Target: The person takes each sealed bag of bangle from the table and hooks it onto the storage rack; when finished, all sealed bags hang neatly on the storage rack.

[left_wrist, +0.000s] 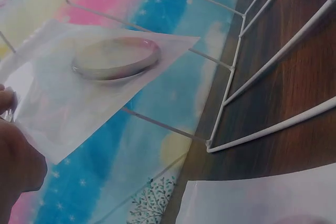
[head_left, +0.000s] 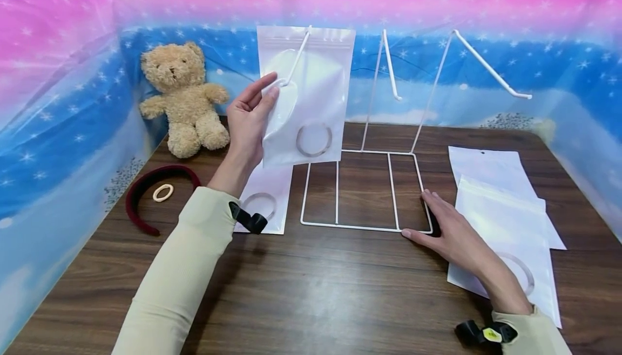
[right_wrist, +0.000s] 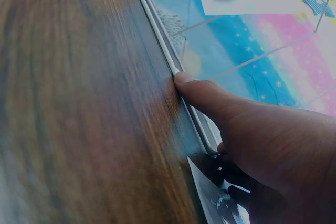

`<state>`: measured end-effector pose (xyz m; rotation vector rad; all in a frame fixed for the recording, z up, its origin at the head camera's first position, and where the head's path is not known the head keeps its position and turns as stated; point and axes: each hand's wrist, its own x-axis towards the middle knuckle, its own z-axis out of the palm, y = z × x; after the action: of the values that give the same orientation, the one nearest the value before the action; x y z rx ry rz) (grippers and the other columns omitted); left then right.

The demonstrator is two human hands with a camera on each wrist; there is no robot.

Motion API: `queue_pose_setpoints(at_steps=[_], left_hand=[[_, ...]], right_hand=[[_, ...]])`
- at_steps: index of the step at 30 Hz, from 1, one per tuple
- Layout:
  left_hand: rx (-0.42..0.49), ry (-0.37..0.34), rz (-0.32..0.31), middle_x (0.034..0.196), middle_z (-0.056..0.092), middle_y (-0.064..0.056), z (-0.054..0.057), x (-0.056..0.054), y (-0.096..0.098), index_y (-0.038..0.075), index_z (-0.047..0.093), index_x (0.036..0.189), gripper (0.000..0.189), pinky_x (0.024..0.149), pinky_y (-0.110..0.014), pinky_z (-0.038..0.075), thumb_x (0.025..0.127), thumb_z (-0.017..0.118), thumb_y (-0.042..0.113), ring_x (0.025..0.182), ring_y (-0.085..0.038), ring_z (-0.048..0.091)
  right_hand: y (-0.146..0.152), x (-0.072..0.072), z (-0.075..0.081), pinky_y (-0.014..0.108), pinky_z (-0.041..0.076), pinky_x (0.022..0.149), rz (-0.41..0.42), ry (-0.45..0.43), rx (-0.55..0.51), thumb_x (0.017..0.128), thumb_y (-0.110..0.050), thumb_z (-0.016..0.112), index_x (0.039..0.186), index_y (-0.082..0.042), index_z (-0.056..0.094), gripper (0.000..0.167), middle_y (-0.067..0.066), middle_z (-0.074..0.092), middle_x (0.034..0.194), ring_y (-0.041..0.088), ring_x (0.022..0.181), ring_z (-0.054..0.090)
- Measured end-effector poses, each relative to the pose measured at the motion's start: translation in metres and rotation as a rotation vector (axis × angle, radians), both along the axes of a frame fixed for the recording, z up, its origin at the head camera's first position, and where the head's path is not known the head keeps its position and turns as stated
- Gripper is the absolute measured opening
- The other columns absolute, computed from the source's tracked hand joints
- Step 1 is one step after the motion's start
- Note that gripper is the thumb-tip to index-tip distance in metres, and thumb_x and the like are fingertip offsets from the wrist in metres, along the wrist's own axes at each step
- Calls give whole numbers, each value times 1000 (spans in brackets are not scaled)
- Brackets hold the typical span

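Observation:
A white zip-top pouch [head_left: 320, 90] hangs from the left hook arm [head_left: 298, 55] of a white wire display rack [head_left: 366, 229]; a brownish ring shape [head_left: 313, 140] shows near its bottom. At the pouch's left edge, my left hand [head_left: 249, 120] pinches the hook arm's upturned tip between thumb and index finger. In the left wrist view, the pouch [left_wrist: 50, 93] is tilted and that hand [left_wrist: 21, 156] is only partly visible. My right hand [head_left: 454, 233] rests at the rack's front right corner, thumb [right_wrist: 202, 93] against the front bar and extended fingers along the side bar.
Two more hook arms [head_left: 391, 66] project from the rack. Further white pouches [head_left: 502, 220] overlap at right; another pouch [head_left: 272, 182] lies under my left forearm. A teddy bear [head_left: 184, 99], a dark red headband [head_left: 133, 196] and a small cream ring [head_left: 156, 193] are at left.

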<state>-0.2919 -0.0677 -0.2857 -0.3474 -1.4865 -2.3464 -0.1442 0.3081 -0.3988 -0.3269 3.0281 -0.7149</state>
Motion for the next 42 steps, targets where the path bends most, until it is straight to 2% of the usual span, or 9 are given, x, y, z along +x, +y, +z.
queue_pose_setpoints(at_steps=[5,10,17,23,28,31,35,38,42], left_hand=[[-34,18,37,111,71,-9,-1,-6,0,10,75,113,26,75,-24,51,87,75,9,98,-17,66],[-198,65,140,110,72,-6,0,-5,-1,11,76,112,23,64,-22,49,89,73,8,84,-13,68],[-391,126,255,116,70,-2,0,-4,1,8,74,115,24,70,-26,53,93,65,5,91,-23,69],[-565,114,363,104,72,2,0,-7,5,15,77,109,21,56,-23,49,94,63,9,66,-19,66],[-672,98,447,98,72,0,1,-7,5,13,77,107,20,57,-22,44,93,63,10,66,-11,61],[-699,96,450,98,71,-1,0,-7,2,13,76,109,21,64,-23,45,92,64,10,74,-9,60],[-711,140,423,111,67,0,-2,-1,-7,12,74,113,25,82,-27,48,91,66,7,97,-6,59],[-672,158,377,120,61,-7,-1,14,-16,5,71,116,27,91,-35,48,90,66,2,113,-10,56],[-611,132,308,121,57,-19,-8,37,-31,-5,65,120,29,92,-37,47,91,64,-2,116,-26,55]], right_hand=[[-1,0,1,65,25,105,8,-1,-2,83,-67,63,156,-3,20,106,23,22,157,43,143,20],[0,0,2,64,24,106,0,-10,9,83,-69,61,156,-3,19,107,23,21,158,43,143,19],[1,1,3,65,23,106,-7,-23,14,83,-69,61,156,-4,19,107,23,21,158,43,143,18],[1,1,2,66,24,105,-4,-20,10,83,-68,62,156,-4,19,106,23,21,158,43,143,19],[0,1,3,66,23,106,-2,-29,15,83,-70,60,156,-4,17,107,23,19,158,43,143,18],[-1,1,3,66,23,106,-2,-30,16,83,-70,60,156,-4,17,108,23,19,158,43,143,18],[-2,1,4,65,24,105,-3,-22,16,83,-69,60,156,-4,17,107,23,20,158,43,143,18],[-1,2,4,65,23,106,-3,-23,15,83,-69,60,157,-5,17,107,23,19,158,44,143,19],[1,2,4,65,23,105,-6,-25,10,83,-69,61,157,-5,16,107,23,19,158,44,143,18]])
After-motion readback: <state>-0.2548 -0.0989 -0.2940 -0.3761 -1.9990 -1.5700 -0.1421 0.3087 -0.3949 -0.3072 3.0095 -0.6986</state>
